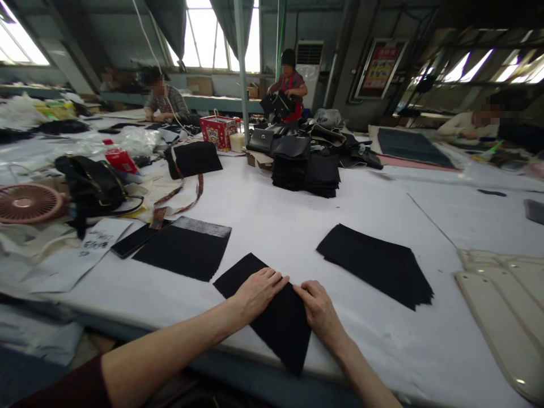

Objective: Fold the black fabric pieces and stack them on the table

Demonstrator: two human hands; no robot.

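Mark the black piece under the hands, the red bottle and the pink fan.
Black piece (284, 327), head view: middle of its surface.
Red bottle (123, 160), head view: its red side.
Pink fan (26, 202), head view: its hub.

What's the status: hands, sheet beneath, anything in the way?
Left hand on black sheet; right hand at its edge. Sheet lying on table. Only hands cover it.

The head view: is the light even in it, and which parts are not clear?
In the head view, windows glare white against a dim wall; the black panel under the left hand shows little texture; the far background looks softer than the hand; and the edges look stretched.
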